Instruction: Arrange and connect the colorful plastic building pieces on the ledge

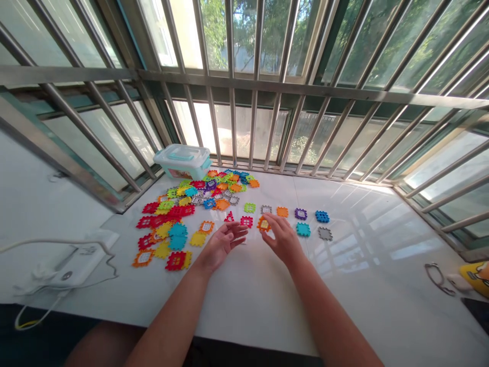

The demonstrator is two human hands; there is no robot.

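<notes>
My right hand (284,238) has its thumb and index finger at the edges of an orange interlocking tile (263,224) with a window pattern. My left hand (224,242) is held palm inward with its fingers stretched out, nothing in it. Just beyond the left fingertips lie a red window tile (246,221) and a red triangular piece (228,216). Spaced out around the right hand are a green tile (249,207), a solid orange tile (282,211), a purple tile (300,213), a turquoise tile (303,229), a blue tile (322,216) and a grey tile (325,234).
A heap of mixed tiles (198,191) spreads over the white tabletop (244,316) to the left, before a lidded plastic box (182,160). A power strip (78,260) with cables lies at the far left. Metal window bars (252,122) border the back. A yellow object (476,278) sits far right.
</notes>
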